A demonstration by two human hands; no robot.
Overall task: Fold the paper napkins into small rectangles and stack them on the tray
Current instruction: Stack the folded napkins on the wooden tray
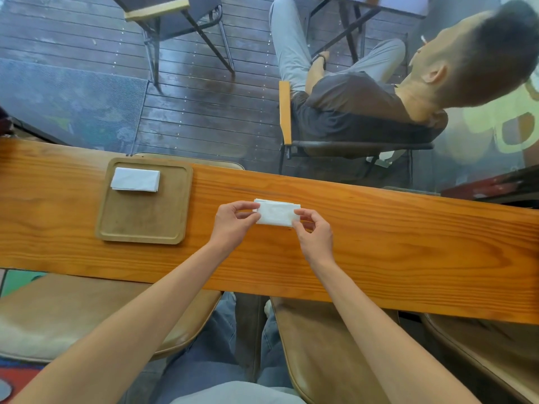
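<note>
Meanwhile, at a long varnished orange-brown wooden counter (379,243), the left hand (233,223) and right hand (315,234) each pinch one end of a white paper napkin folded into a small rectangle (276,213), thumbs and fingertips closed on its short edges. Well to the left, a square light-brown wooden tray (140,223) carries another folded white napkin (135,179) in its far left corner.

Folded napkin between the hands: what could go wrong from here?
1. The folded napkin is pinched only at its ends by the left hand and right hand; it may spring open when carried.
2. The stack sits in the tray's far-left corner; a careless drop could land askew.
</note>
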